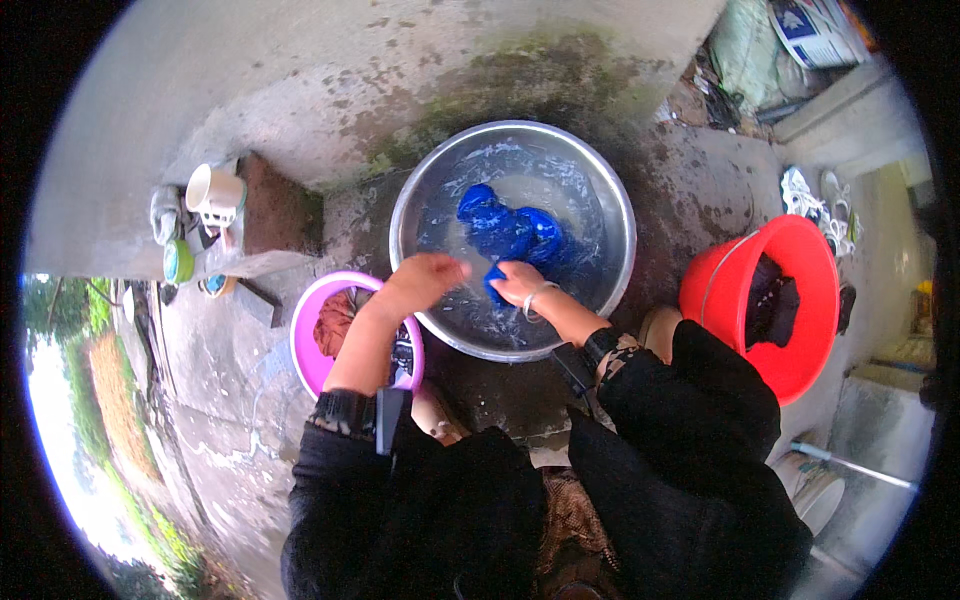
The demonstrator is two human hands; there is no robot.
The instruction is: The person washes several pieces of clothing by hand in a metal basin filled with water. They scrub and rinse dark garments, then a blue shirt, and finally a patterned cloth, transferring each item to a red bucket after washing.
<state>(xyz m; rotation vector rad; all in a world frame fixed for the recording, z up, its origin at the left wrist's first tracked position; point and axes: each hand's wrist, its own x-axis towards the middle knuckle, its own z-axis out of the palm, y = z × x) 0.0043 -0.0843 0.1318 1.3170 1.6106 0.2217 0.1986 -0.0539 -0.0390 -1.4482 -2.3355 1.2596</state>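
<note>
A wide metal basin (620, 251) of soapy water stands on the ground before me. A wet blue cloth (504, 229) lies bunched in it, partly under the water. My right hand (520, 283), with a bangle at the wrist, grips a near corner of this cloth. Over the basin's near left part hovers my left hand (427, 283), a little apart from the cloth. Its fingertips are blurred, and I see nothing held in it. How far its fingers are closed is unclear.
Left of the basin, a pink tub (304, 352) holds reddish-brown and dark cloth. On the right a red bucket (709, 281) contains dark cloth. Shoes (814, 199) lie beyond the bucket. At left, a white cup (215, 189) rests by a concrete block (281, 210). A wall rises behind the basin.
</note>
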